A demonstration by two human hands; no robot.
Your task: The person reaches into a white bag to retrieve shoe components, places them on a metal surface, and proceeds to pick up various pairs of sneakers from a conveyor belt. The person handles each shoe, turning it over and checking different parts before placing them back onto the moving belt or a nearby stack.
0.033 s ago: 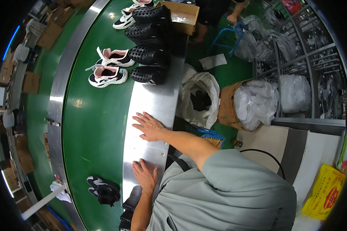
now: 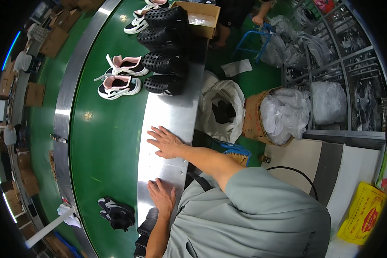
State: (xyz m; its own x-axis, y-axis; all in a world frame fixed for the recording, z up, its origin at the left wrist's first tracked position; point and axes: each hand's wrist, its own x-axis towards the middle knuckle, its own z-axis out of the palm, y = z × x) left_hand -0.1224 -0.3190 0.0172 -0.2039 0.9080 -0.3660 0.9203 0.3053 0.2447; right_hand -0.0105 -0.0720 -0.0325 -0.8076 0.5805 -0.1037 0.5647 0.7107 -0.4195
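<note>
Far L, a steel rail [image 2: 62, 112] bounds the green belt [image 2: 107, 159]. On that belt, near end, sits a pr of black trainers [image 2: 121, 216]; farther up, white-and-black sneakers [image 2: 124, 91] w/ pink linings, tongues up. Next right, the steel ledge [image 2: 159, 109], running along the belt's R edge, btwn belt and person, both palms down on it! Dark shoes [image 2: 147, 225] bunch at its near end, beside the L forearm. L hand [image 2: 162, 198]: flat, fingers a little apart, thumb out to the side, nothing held. R hand [image 2: 165, 142], just beyond: flat too, fingers spread wide, also holding nada. Up the ledge, approx. four black shoes [image 2: 165, 86] in a row, studded soles showing, toes by the sneakers. Behind them, an open carton [image 2: 202, 32]. Off the ledge's R side: white sack [image 2: 206, 124] w/ dark stuff inside, can't tell what; then a cardboard box [image 2: 253, 118] stuffed w/ clear plastic bags [image 2: 281, 114]. Far R, a yellow packet [image 2: 363, 215].
</note>
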